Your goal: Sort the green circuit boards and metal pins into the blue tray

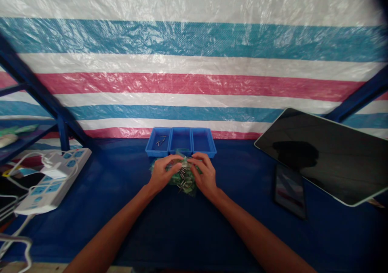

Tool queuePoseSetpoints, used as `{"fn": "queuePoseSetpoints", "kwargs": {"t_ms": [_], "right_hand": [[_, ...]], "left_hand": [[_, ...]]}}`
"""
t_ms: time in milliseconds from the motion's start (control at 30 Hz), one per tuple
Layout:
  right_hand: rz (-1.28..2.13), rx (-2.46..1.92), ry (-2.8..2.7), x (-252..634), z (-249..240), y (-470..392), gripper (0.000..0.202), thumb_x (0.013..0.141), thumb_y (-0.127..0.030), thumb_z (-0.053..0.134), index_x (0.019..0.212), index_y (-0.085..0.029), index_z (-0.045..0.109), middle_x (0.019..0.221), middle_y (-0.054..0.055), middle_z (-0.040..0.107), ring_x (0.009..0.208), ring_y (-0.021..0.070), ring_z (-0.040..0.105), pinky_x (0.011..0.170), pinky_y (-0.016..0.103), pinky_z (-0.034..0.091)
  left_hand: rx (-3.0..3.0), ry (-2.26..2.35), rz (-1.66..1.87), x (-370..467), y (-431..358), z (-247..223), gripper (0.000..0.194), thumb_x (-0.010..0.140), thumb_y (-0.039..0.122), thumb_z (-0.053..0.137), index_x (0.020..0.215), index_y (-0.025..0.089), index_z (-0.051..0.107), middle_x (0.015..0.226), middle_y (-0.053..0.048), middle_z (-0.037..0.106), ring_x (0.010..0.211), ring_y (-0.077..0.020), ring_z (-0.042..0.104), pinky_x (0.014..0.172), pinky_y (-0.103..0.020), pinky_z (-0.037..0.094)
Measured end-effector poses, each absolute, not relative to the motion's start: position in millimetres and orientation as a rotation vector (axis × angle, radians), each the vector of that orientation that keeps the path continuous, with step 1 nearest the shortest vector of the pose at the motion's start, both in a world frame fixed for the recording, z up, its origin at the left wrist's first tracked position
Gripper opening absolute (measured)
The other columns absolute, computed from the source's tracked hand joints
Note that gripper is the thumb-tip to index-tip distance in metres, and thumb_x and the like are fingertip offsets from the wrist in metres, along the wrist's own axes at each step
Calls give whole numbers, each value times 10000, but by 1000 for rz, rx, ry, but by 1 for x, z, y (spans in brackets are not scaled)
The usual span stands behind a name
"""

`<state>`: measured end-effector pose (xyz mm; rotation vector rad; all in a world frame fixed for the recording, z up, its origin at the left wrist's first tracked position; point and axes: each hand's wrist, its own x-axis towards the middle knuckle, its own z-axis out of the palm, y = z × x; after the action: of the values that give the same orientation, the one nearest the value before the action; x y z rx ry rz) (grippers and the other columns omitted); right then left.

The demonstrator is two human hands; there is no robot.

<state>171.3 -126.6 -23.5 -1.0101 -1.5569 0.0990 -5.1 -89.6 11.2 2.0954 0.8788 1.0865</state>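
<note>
My left hand [162, 171] and my right hand [204, 174] meet over a heap of greenish clear plastic bags [189, 188] on the blue table. Fingers of both hands are closed in a pinch on a small clear plastic bag [184, 160] between them; its details are blurred. Several thin metal pins or screws [182, 174] lie on the heap below the fingertips. Just behind the hands stands a blue three-part tray [181, 154]. A few small metal pieces [161, 140] lie in its left compartment.
On the left lies a white power strip [62, 184] with a plugged-in charger [56, 166] and loose cables. To the right are a dark phone [290, 192] and a large black screen [327, 156]. Behind the table hangs a striped plastic sheet [188, 83], between blue frame bars [62, 127].
</note>
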Motion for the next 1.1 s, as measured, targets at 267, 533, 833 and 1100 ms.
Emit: {"fn": "queuePoseSetpoints", "kwargs": {"t_ms": [267,533,833,1100], "right_hand": [[154,-1030,-1571,170,-21,-127,120,894,-197,518,903,-187,637,845,38,674,789,143,641,766,273,526],[146,-1098,-1464,171,-33,-125,228,880,-224,549,1103,-202,588,883,39,696,770,149,670,761,284,554],[99,-978,-1602,173,-26,-125,328,888,-103,474,1140,-244,628,1095,87,577,944,158,611,793,306,536],[105,-999,-1589,174,-24,-127,207,887,-164,522,1007,-228,678,1010,70,619,915,158,620,791,307,538]], "left_hand": [[2354,898,1257,-3,-86,9,187,866,315,584,946,165,664,984,-89,609,911,-179,589,830,-308,483],[2310,1058,1097,-2,-86,-1,180,874,325,562,969,185,626,875,-27,692,803,-157,648,776,-260,498],[1844,962,1122,-3,-87,1,434,840,355,612,1210,189,455,824,-10,686,705,-154,657,663,-254,514],[2074,773,1053,-7,-88,11,357,913,443,467,1042,163,648,1022,-87,673,951,-205,620,871,-330,477]]}}
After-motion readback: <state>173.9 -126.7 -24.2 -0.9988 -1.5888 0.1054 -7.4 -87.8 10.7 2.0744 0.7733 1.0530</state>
